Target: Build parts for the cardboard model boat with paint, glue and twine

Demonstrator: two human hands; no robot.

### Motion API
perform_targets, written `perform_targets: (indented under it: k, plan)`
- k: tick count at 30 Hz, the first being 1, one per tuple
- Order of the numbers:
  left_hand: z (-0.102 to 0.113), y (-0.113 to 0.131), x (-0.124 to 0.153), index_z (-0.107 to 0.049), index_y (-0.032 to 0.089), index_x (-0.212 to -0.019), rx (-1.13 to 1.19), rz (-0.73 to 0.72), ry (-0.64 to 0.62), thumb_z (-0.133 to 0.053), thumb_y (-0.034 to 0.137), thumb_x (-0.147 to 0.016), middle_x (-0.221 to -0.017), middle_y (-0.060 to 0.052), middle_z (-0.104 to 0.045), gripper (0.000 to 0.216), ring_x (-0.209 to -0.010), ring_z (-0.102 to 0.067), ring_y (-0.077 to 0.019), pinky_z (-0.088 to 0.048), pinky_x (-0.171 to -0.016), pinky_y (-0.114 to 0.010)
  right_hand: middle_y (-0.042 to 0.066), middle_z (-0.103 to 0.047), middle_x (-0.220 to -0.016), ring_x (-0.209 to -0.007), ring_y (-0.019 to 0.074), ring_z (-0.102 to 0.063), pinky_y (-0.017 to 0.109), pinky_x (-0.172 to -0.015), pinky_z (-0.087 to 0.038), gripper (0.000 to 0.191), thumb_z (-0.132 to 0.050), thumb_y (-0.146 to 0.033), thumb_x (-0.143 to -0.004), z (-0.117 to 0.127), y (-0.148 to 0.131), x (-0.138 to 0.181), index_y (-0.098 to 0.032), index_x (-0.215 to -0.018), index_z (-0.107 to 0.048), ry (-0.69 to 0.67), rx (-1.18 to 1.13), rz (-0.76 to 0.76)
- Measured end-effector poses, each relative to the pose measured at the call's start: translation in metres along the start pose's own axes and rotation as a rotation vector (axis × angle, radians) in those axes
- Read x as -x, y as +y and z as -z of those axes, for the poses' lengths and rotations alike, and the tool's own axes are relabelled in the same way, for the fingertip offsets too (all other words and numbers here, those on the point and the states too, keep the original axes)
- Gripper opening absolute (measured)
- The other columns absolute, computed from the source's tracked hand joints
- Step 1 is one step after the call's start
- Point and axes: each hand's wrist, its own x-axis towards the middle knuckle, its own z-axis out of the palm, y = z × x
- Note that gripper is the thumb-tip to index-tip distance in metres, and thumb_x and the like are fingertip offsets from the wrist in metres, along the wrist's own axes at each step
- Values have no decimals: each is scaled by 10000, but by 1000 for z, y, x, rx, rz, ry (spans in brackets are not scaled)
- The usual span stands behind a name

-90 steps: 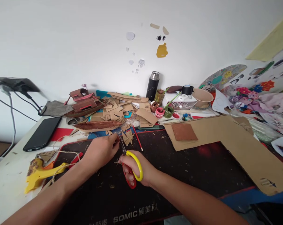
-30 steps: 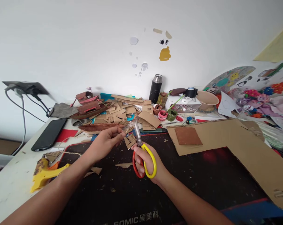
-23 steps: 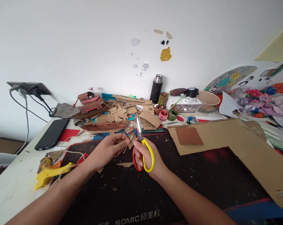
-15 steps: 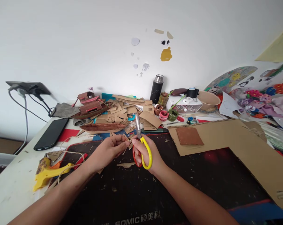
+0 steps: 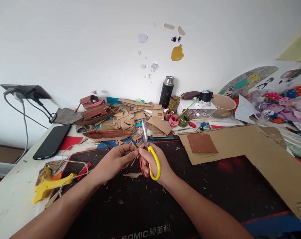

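My right hand (image 5: 154,161) grips red-and-yellow scissors (image 5: 148,156), blades pointing up and away, closed. My left hand (image 5: 115,160) pinches a thin sliver of cardboard (image 5: 135,153) right beside the right hand's fingertips; both hands meet over the black desk mat (image 5: 145,202). A small cardboard offcut (image 5: 132,174) lies on the mat just below them. A heap of cardboard scraps (image 5: 130,121) sits just beyond the hands.
A large L-shaped cardboard sheet (image 5: 252,149) with a brown square (image 5: 202,143) lies at right. A yellow glue gun (image 5: 49,184) and string sit at left, a black phone (image 5: 51,142) further back. Thermos (image 5: 167,91), paint pots (image 5: 174,120), bowl (image 5: 223,104) stand by the wall.
The scissors went from cutting low on the mat to raised with blades upward; my hands drew together, left fingertips now touching the right hand's. An offcut dropped on the mat.
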Motion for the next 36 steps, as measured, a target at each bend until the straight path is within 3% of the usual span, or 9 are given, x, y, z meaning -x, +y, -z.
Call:
perform_targets:
  k: [4, 7, 11, 14, 19, 21, 26, 31, 36]
  plan:
    - [1, -2, 2, -709, 207, -862, 86, -32, 50, -731, 727, -846, -674, 15, -590, 521, -616, -493, -144, -413, -576, -255, -132, -514, -533, -314, 65, -390, 171, -316, -330, 504, -829, -605, -792, 1, -1, 1, -238, -991, -546, 25, -38, -11]
    - [6, -1, 2, -797, 215, -955, 58, -44, 138, -769, 684, -821, -883, -58, -760, 489, -845, -671, -224, -541, -776, -322, -131, -511, -534, -316, 69, -382, 183, -317, -333, 499, -825, -603, -790, 0, -2, 3, -241, -986, -543, 22, -43, -7]
    - [9, 2, 3, -856, 241, -1004, -57, -91, 279, -785, 662, -812, -1116, -82, -814, 468, -1124, -700, -301, -535, -984, -378, -128, -515, -551, -326, 70, -390, 191, -326, -359, 464, -804, -587, -820, -3, -5, 5, -240, -991, -547, 1, -24, -4]
    - [7, 5, 4, -868, 241, -979, -16, -90, 238, -808, 676, -783, -1053, -86, -825, 480, -1035, -718, -300, -563, -900, -371, -128, -527, -563, -331, 69, -397, 194, -329, -381, 464, -797, -589, -830, -4, -6, 4, -237, -1002, -548, -13, -15, -3]
    - [2, 5, 5, -878, 226, -1001, 46, -61, 215, -862, 635, -748, -862, -64, -793, 481, -726, -625, -195, -502, -656, -289, -132, -525, -558, -327, 68, -398, 191, -324, -387, 475, -799, -591, -824, -5, -6, 4, -236, -1006, -541, -17, -20, 8]
    - [2, 3, 4, -880, 222, -979, 43, -78, 219, -851, 639, -766, -876, -68, -799, 469, -741, -635, -201, -524, -702, -307, -133, -523, -561, -330, 67, -398, 191, -328, -393, 467, -795, -588, -833, -5, -6, 5, -237, -1002, -538, -26, -15, 12]
    - [4, -3, 0, -876, 244, -969, 9, -142, 291, -821, 630, -818, -1109, -90, -824, 418, -1098, -712, -305, -556, -973, -395, -130, -519, -570, -342, 67, -398, 194, -338, -397, 455, -797, -584, -844, -5, -6, 7, -237, -995, -544, -34, -21, 21]
    - [4, -9, -1, -869, 216, -1020, 131, -31, 248, -845, 608, -802, -929, -83, -805, 448, -880, -721, -248, -559, -729, -320, -132, -522, -573, -336, 68, -405, 192, -335, -401, 477, -806, -597, -831, -3, -4, 4, -241, -1020, -551, -44, -21, 17]
    - [-1, -6, -1, -873, 217, -1014, 176, -71, 202, -909, 554, -754, -925, -73, -807, 427, -795, -685, -200, -549, -704, -297, -132, -522, -563, -325, 68, -408, 190, -328, -400, 451, -798, -578, -842, -2, -1, 3, -236, -1012, -557, -32, -12, 40]
